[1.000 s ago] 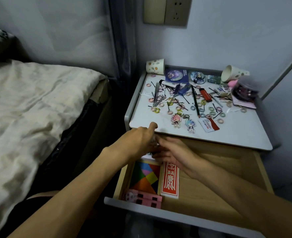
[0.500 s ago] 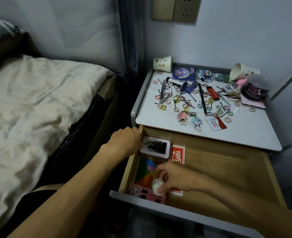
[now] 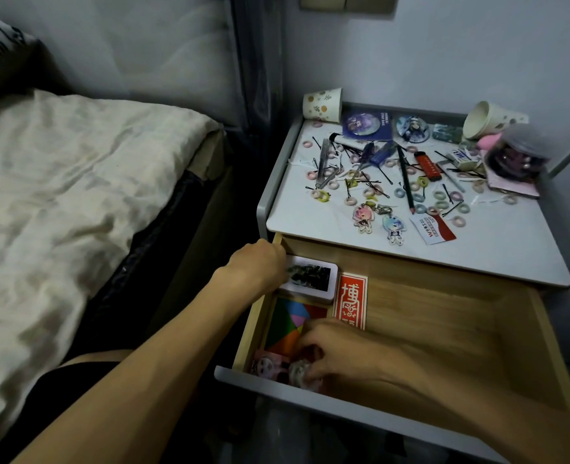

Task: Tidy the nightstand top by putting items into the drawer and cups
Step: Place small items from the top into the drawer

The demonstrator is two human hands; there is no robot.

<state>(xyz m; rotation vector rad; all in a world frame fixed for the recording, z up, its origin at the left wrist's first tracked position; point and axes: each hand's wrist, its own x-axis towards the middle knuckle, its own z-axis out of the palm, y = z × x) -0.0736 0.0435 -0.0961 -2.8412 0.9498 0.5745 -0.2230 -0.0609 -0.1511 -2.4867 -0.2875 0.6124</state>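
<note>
In the open drawer (image 3: 444,329), the left hand (image 3: 257,266) has its grip curled on a white box (image 3: 312,279) at the back-left corner. The right hand (image 3: 330,353) pinches a small round object (image 3: 298,373), likely stowing it front-left.

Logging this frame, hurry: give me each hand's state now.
Left hand: curled on the white box's left end, gripping it.
Right hand: pinching a small pale round object low in the drawer.

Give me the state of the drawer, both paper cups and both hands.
Drawer, pulled open.
Left paper cup, standing.
Right paper cup, tipped on its side.
Left hand, gripping the white box in the drawer.
Right hand, pinching a small pale round item near the drawer's front.
</note>
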